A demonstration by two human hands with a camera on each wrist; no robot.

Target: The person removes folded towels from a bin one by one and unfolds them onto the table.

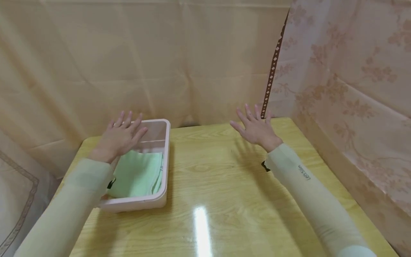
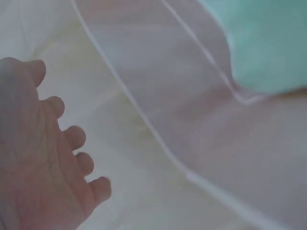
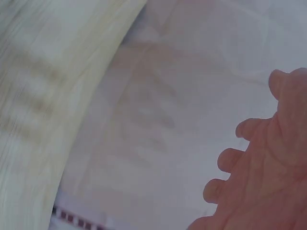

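My left hand (image 1: 120, 139) hovers over the left side of a pale pink plastic bin (image 1: 167, 160), palm down with its fingers spread, holding nothing. Inside the bin lies a folded mint-green cloth (image 1: 136, 175), partly hidden behind the left forearm. In the left wrist view the same cloth (image 2: 273, 43) shows past the bin's rim, apart from the fingers. Over the far right part of the table, my right hand (image 1: 257, 130) is raised with fingers spread and nothing in it. Its shadow falls on the wood below.
The bin stands on the left of a yellow wood-grain table (image 1: 218, 171). A beige curtain (image 1: 160, 64) hangs behind the table, and a pink floral curtain (image 1: 363, 89) borders the right side. A bright light reflection lies near the table's front.
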